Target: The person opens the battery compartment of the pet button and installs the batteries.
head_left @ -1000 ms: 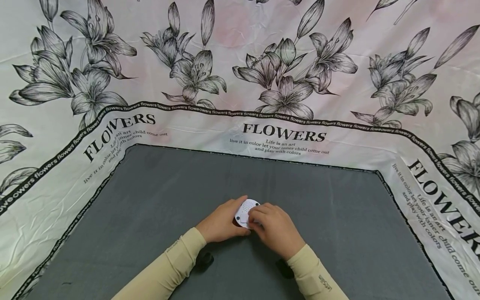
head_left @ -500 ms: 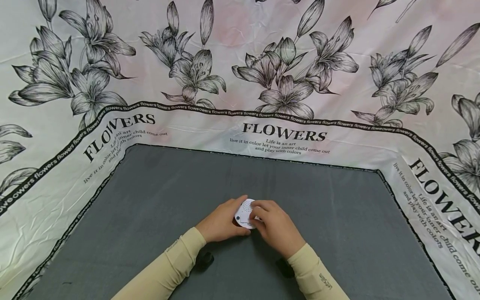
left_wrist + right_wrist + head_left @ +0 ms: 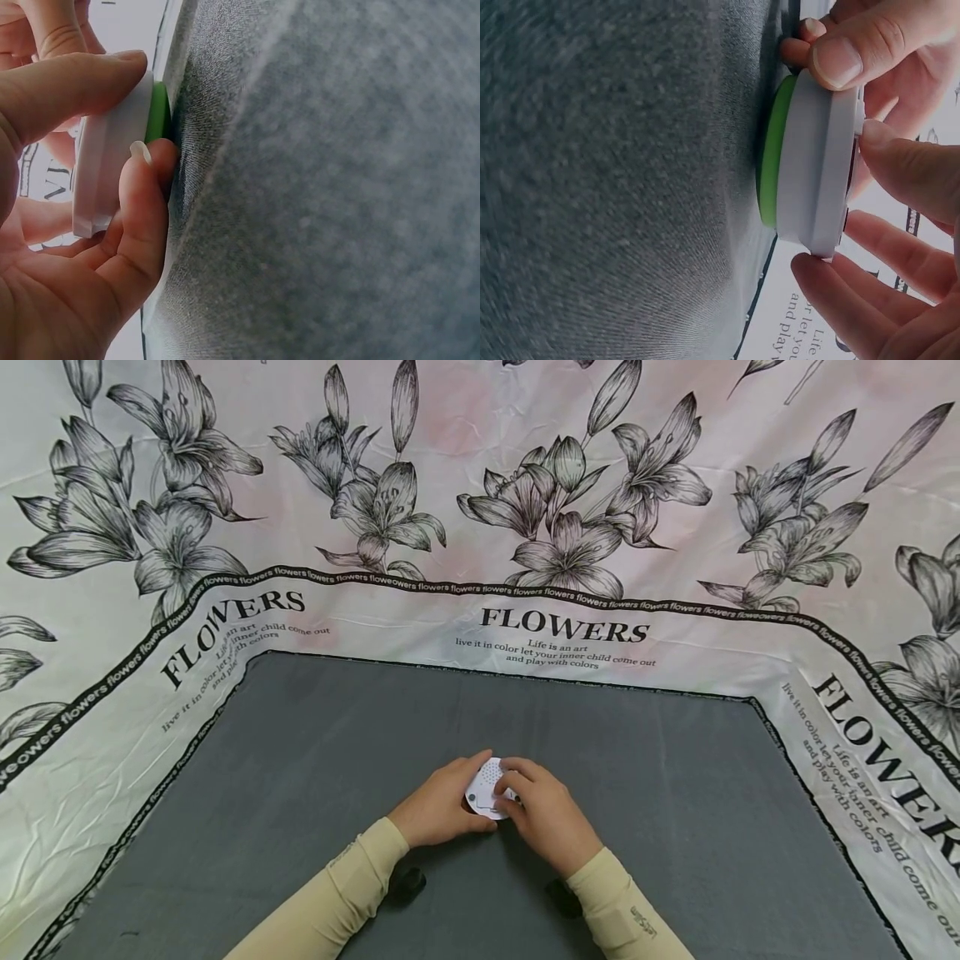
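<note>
A round white sound button [image 3: 486, 783] lies in the middle of the grey surface, its back up, showing small speaker holes, screws and an outlined cover. Its green top [image 3: 774, 157] faces down, close over the cloth in the right wrist view. My left hand [image 3: 438, 803] grips the white rim [image 3: 120, 142] from the left, thumb on one side and fingers curled round the other. The right hand [image 3: 553, 817] holds it from the right. Its thumb [image 3: 900, 154] touches a small raised white piece [image 3: 859, 116] on the back, and its other fingers reach across the back and rim.
Dark grey cloth [image 3: 315, 743] lies under both hands, bordered by white fabric [image 3: 555, 639] with printed flowers and lettering. Two small dark objects [image 3: 407, 887] show beneath the wrists. Beige sleeves [image 3: 322, 885] cover both forearms.
The right index finger has shifted up and outward to the far edge of the sound button, with the fingers spread more. The left hand keeps its grip. The head view has shifted slightly.
</note>
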Demonstrator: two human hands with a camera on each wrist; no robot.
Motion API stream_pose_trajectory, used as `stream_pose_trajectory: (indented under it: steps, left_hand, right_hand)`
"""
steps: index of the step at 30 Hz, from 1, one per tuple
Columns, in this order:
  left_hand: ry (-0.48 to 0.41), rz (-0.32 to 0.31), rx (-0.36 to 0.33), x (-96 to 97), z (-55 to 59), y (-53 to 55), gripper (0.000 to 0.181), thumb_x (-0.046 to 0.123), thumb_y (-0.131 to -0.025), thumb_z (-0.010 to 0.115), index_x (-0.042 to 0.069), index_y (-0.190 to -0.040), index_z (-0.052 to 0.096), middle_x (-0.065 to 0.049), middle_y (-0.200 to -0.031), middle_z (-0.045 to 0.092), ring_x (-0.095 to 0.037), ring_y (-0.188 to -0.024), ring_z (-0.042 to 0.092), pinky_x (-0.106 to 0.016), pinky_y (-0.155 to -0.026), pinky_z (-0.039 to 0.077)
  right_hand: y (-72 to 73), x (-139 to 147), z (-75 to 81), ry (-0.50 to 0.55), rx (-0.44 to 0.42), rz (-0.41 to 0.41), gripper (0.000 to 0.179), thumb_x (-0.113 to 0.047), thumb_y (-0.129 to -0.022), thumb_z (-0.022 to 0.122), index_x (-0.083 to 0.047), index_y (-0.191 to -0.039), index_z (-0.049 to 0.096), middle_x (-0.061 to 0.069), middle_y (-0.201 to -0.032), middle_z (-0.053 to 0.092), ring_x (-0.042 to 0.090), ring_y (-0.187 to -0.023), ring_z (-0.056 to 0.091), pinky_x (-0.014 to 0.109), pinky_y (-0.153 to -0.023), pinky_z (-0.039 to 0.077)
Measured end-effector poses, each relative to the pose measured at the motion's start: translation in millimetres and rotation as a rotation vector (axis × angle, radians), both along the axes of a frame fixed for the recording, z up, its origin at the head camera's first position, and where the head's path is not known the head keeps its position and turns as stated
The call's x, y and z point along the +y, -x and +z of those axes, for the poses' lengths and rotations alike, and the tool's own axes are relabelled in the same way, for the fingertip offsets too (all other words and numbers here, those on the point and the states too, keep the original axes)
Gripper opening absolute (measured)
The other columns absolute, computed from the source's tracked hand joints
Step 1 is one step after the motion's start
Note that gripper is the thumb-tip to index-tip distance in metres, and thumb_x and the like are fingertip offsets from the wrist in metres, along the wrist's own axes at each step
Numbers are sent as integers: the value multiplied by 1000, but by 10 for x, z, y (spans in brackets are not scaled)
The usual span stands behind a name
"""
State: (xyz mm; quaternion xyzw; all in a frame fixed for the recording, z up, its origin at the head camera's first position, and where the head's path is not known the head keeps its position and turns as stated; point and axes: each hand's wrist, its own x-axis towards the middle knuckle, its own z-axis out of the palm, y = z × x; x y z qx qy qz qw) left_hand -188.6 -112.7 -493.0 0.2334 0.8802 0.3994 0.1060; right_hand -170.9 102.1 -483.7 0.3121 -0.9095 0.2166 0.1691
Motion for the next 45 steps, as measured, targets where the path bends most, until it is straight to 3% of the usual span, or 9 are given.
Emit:
stream_pose_trajectory:
  steps: [7,12,18,22,25,35,40,45]
  left_hand:
    - [-10,-6,3,17,-4,-1,98,28,-91,90,7,-170,34,-16,-157,55,-26,-128,62,-46,-104,54]
    - [-6,-5,-8,5,-17,0,100,29,-91,90,9,-170,34,-15,-155,57,-21,-120,62,-42,-99,54]
    - [10,8,-45,-9,-15,2,103,32,-89,91,13,-171,32,-13,-155,57,-21,-121,62,-44,-100,53]
    - [-5,32,-84,-6,-8,-5,109,31,-87,93,11,-172,28,-14,-164,50,-28,-138,58,-50,-111,50]
    - [-21,44,-98,-8,-6,-7,112,29,-85,95,8,-172,27,-16,-167,47,-31,-142,57,-53,-113,48]
    - [-85,51,-66,14,21,5,96,38,-94,86,15,-171,33,-14,-146,58,-12,-96,64,-30,-80,57]
    - [-134,81,-64,50,47,-7,86,42,-99,80,20,-169,36,-10,-148,57,-11,-95,65,-29,-82,58]
    - [-256,98,-115,73,81,-21,74,41,-102,77,20,-162,39,-6,-151,57,-15,-100,70,-33,-85,59]
  right_hand:
    - [-6,9,-14,-13,12,-12,28,-8,-85,93,-13,-101,70,13,-131,73,29,-113,71,41,-88,62]
    - [2,47,-7,-13,-51,-29,35,-16,-90,90,-11,-117,69,11,-131,71,27,-115,70,43,-93,61]
    - [19,101,13,26,-176,-122,48,-28,-102,78,-3,-141,65,11,-127,72,18,-95,70,38,-82,60]
    - [32,98,31,52,-286,-148,50,-29,-106,73,1,-144,65,12,-121,73,10,-81,59,32,-75,55]
    - [37,79,51,61,-318,-136,49,-27,-106,72,3,-144,65,13,-120,73,8,-79,57,30,-74,53]
    - [31,120,99,62,-276,-145,50,-27,-106,72,0,-148,63,9,-120,69,5,-74,51,22,-65,48]
    - [41,158,99,101,-232,-129,53,-24,-105,75,0,-150,61,11,-119,66,10,-74,56,22,-65,50]
    - [44,175,103,159,-231,-129,44,-23,-102,78,-7,-140,63,10,-119,63,15,-81,65,25,-71,56]
